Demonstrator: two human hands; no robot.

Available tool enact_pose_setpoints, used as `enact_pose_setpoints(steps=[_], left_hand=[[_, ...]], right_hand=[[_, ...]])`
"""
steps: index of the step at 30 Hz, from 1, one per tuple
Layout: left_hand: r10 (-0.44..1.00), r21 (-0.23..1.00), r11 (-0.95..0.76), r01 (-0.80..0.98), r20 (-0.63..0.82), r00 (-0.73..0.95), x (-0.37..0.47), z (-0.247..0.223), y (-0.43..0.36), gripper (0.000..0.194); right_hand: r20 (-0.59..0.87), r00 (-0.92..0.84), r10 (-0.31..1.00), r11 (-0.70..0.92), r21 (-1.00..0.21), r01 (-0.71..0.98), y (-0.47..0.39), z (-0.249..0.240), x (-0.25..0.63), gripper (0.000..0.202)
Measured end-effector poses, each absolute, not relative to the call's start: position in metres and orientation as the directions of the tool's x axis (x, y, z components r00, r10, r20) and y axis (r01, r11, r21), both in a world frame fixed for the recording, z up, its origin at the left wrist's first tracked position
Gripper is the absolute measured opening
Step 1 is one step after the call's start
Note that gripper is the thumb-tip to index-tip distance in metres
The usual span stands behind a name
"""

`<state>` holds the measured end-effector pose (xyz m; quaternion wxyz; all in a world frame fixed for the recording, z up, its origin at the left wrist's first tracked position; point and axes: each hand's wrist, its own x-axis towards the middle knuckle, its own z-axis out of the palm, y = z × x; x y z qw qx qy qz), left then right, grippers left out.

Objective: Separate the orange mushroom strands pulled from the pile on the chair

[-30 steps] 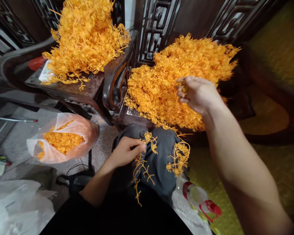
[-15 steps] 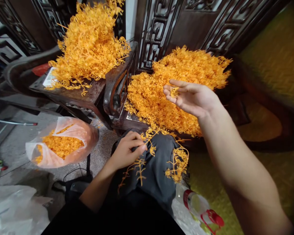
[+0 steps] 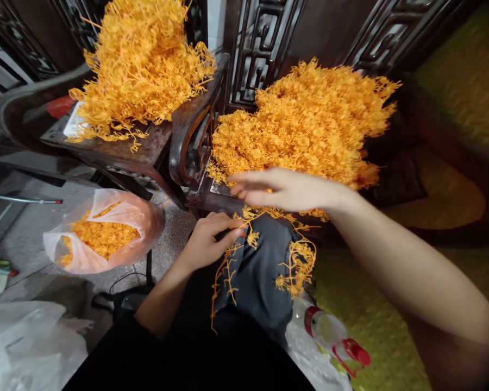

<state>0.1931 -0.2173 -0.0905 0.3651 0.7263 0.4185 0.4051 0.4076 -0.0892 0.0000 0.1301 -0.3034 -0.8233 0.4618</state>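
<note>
My left hand (image 3: 214, 239) pinches an orange branched sprig (image 3: 250, 217) between thumb and fingers above my lap. Bare stem ends hang below that hand, and a tufted cluster (image 3: 297, 266) droops over my right knee. My right hand (image 3: 269, 190), a little blurred, is palm down with its fingers stretched toward the left, just above the sprig. A speck of orange shows by its palm; whether the hand touches it I cannot tell. Behind it a large heap of similar orange sprigs (image 3: 309, 125) lies on a dark wooden chair.
Another orange heap (image 3: 142, 65) covers a carved chair (image 3: 155, 144) at upper left. On the floor at left stands a pinkish plastic bag (image 3: 149, 228) holding orange bits. A clear bottle with a red cap (image 3: 330, 331) lies at lower right, and a whitish plastic sheet (image 3: 28, 347) at lower left.
My right hand has come down and left from before the heap, turning from palm up with a small orange piece to palm down. My left hand stays about in place, holding the sprig.
</note>
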Motion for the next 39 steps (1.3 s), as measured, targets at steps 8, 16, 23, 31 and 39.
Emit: enact_pose_setpoints(steps=[8, 16, 23, 31, 39], left_hand=[[0.878, 0.788, -0.460, 0.409, 0.335, 0.342, 0.193, -0.086, -0.217, 0.028], [0.835, 0.738, -0.531, 0.417, 0.374, 0.403, 0.168, -0.078, -0.229, 0.023], [0.761, 0.690, -0.594, 0.413, 0.317, 0.565, 0.180, -0.076, -0.219, 0.028], [0.890, 0.843, -0.402, 0.358, 0.268, 0.369, 0.172, -0.078, -0.225, 0.025], [0.984, 0.982, -0.083, 0.168, 0.107, -0.141, 0.199, -0.088, -0.201, 0.029]], right_hand=[[0.058, -0.782, 0.621, 0.596, -0.683, 0.423, -0.100, -0.034, 0.400, 0.047], [0.102, -0.249, 0.963, 0.239, -0.749, 0.617, -0.055, -0.038, 0.471, 0.043], [-0.314, -0.880, 0.357, 0.094, -0.925, 0.368, -0.109, -0.033, 0.414, 0.046], [0.081, -0.223, 0.971, 0.135, -0.960, 0.243, -0.086, -0.036, 0.431, 0.041], [-0.276, -0.541, 0.794, -0.279, -0.957, 0.078, -0.130, -0.051, 0.403, 0.051]])
